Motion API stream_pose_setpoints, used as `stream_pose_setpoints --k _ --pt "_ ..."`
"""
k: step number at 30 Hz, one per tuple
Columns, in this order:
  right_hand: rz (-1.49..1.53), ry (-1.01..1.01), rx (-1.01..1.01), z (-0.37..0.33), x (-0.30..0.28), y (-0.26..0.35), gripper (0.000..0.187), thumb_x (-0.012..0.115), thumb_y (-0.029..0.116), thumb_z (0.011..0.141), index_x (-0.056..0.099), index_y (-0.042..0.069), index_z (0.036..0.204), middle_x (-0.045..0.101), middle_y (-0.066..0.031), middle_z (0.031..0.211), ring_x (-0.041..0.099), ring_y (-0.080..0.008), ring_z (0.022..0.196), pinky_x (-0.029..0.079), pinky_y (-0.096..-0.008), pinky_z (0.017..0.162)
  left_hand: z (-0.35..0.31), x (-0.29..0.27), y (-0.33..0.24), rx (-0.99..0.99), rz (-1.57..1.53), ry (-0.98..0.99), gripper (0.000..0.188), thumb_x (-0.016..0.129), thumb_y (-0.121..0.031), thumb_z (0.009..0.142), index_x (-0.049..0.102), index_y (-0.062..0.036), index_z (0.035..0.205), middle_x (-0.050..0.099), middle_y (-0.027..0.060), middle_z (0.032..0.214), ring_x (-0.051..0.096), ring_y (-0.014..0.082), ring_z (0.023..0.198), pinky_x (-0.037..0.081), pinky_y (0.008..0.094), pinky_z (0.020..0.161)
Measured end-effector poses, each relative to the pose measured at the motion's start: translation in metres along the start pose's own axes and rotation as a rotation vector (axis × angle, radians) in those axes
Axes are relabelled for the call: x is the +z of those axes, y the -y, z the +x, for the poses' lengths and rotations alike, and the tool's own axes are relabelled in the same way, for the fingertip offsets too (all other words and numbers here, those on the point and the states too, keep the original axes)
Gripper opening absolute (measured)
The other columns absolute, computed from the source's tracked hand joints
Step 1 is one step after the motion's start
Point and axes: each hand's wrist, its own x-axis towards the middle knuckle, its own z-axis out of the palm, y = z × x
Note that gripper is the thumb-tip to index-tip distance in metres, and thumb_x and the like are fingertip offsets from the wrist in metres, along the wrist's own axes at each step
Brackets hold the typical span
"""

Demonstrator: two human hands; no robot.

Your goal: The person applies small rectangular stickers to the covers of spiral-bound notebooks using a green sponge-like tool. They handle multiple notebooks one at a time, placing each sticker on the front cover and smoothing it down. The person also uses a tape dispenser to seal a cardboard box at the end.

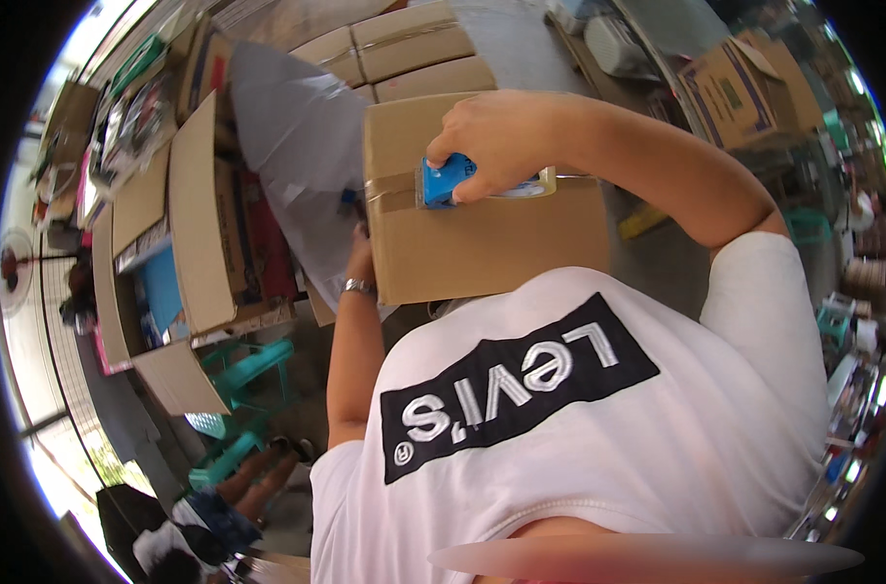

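Note:
A closed brown cardboard box (501,243) stands in front of me, with a strip of tape along the seam of its top. On that seam, near the left edge, rests a blue tape dispenser (449,179). My right hand (496,146) is wrapped round the dispenser from above, and part of the tape roll shows beneath the palm. Low against the box's left side is my left hand (361,255), just above a metal wristwatch (359,286). Its fingers are mostly hidden by the shadow and the box's edge.
Grey sheeting (292,136) hangs left of the box. Farther left, an open carton (204,224) holds blue items. Taped cartons (414,44) stand behind. An opened carton (744,92) sits at the far right. Green plastic stools (253,375) and a person (214,516) are at the lower left.

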Motion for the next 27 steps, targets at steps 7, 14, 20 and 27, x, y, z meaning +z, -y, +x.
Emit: stream_pose_setpoints --k 7,14,20,27 --pt "0.055 0.021 0.253 -0.116 0.021 -0.071 0.051 0.076 0.035 0.075 0.070 0.018 0.123 0.065 -0.0128 0.109 0.060 -0.0325 0.108 0.049 -0.0407 0.092 -0.077 0.018 -0.132 0.614 0.567 -0.546 0.041 0.066 -0.021 0.095 0.059 -0.0056 0.132 0.055 0.0151 0.140 0.050 0.0294 0.130 0.038 0.0429 0.109" --pt "0.241 0.031 0.455 -0.195 0.056 -0.129 0.058 0.083 0.014 0.073 0.068 0.021 0.128 0.061 -0.0105 0.116 0.057 -0.0308 0.113 0.046 -0.0379 0.097 -0.151 0.147 -0.157 1.002 1.452 0.132 0.079 0.071 -0.041 0.088 0.039 -0.0073 0.151 0.033 0.0147 0.159 0.022 0.0312 0.151 0.015 0.0470 0.123" --pt "0.257 0.036 0.412 -0.180 0.149 -0.178 0.058 0.082 0.021 0.070 0.069 0.020 0.127 0.064 -0.0142 0.114 0.061 -0.0325 0.110 0.049 -0.0393 0.094 -0.142 0.237 -0.141 1.073 1.566 0.418 0.102 0.052 -0.077 0.082 0.031 -0.0091 0.155 0.028 0.0131 0.162 0.018 0.0273 0.152 0.010 0.0464 0.124" --pt "-0.010 0.446 0.663 -0.073 0.174 -0.159 0.054 0.081 0.038 0.073 0.071 0.016 0.121 0.068 -0.0124 0.123 0.066 -0.0322 0.109 0.053 -0.0441 0.094 -0.113 0.266 -0.140 1.138 1.310 0.581 0.081 0.057 -0.066 0.088 0.049 -0.0101 0.145 0.039 0.0126 0.156 0.027 0.0269 0.149 0.015 0.0449 0.122"
